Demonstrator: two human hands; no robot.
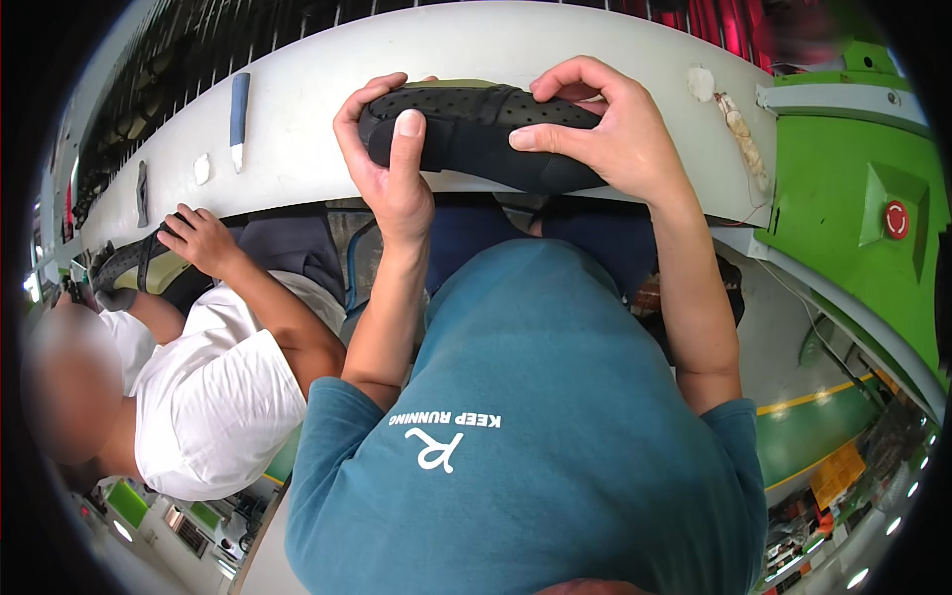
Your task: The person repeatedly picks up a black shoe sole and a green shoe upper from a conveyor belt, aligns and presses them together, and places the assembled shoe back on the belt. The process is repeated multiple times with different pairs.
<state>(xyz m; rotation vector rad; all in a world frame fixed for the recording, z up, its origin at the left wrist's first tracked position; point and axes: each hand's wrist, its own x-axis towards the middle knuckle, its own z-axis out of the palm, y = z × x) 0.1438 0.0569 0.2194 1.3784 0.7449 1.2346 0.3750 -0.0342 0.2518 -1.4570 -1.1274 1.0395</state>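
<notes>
With shirt (535, 416) below the grip, clasping shoe (471, 139) between left hand (389, 178) and right hand (627, 139), probably light, soft-sided, best taken near both ends.

Before you, a white table (297, 109); to your right, a green machine (828, 169). Also on your right, grey floor (778, 332) meets a green strip (818, 431) edged with yellow lines (808, 397); lamps (894, 525) shine lower right.
</notes>
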